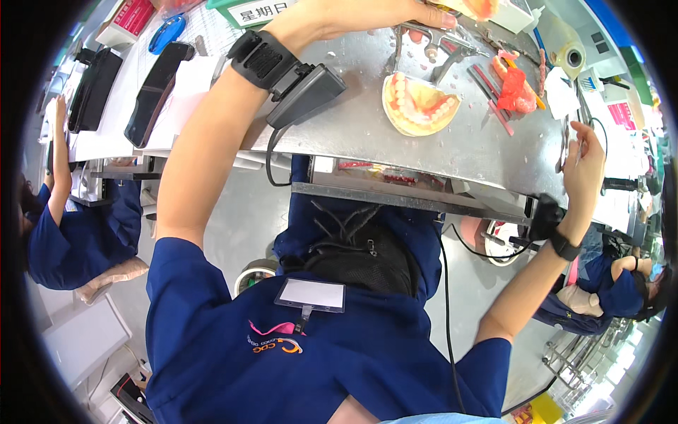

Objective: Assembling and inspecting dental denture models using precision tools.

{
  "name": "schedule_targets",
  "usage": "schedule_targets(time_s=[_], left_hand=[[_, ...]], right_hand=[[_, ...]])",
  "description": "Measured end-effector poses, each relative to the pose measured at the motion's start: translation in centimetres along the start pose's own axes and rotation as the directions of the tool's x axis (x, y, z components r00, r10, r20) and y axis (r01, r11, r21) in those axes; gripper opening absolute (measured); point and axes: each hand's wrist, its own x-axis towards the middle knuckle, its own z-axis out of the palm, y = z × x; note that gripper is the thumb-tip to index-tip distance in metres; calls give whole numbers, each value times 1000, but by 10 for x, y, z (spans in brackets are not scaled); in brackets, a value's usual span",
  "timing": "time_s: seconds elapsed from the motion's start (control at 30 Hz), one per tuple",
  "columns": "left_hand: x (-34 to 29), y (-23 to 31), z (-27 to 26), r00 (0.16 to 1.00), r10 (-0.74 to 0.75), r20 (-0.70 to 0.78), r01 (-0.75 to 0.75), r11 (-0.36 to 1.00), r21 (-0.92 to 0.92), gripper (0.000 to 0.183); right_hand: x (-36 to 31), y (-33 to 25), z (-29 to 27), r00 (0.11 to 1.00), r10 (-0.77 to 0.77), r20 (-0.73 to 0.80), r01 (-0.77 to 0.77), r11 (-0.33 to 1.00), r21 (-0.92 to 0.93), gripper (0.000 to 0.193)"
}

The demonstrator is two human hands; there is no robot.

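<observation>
My left hand point(402, 11) reaches across the bench at the top edge, its fingers closed on a metal dental articulator point(458, 52). A yellowish dental cast point(482, 7) shows beside these fingers, partly cut off by the picture's edge. Nearer me lies another dental cast point(418, 106), yellowish with pink gum and a row of teeth. At the bench's right side, my right hand point(587, 159) has its fingers curled around a slim metal tool point(580, 150), partly hidden by them. Crumpled red wax point(518, 92) and thin red sticks point(489, 88) lie between the casts and my right hand.
A black phone point(157, 95) lies at the left, near a blue ring-shaped item point(167, 34) and a green box point(247, 13). A cable hangs from the device point(307, 95) on my left wrist. An open drawer point(395, 175) sits above my lap. Other people sit at both sides.
</observation>
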Motion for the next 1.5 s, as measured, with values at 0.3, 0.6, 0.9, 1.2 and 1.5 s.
schedule_targets(time_s=[0.3,0.6,0.9,1.2,1.5], left_hand=[[12,-26,-8,981,-181,-74,165,968,-188,14],[7,-39,-10,958,-276,-79,239,919,-314,9],[12,-35,-4,950,-286,-128,227,910,-347,21],[9,-49,-5,963,-211,-167,169,957,-234,43],[3,-25,0,989,-61,-135,46,993,-112,30]], right_hand=[[28,152,-50,811,117,-573,-163,986,-29,47],[59,239,-52,678,682,-275,-600,729,330,96],[61,278,-53,690,685,-231,-531,697,482,89],[73,281,-44,598,680,-424,-616,729,299,56],[91,307,-82,787,365,-498,-310,931,192,48]])
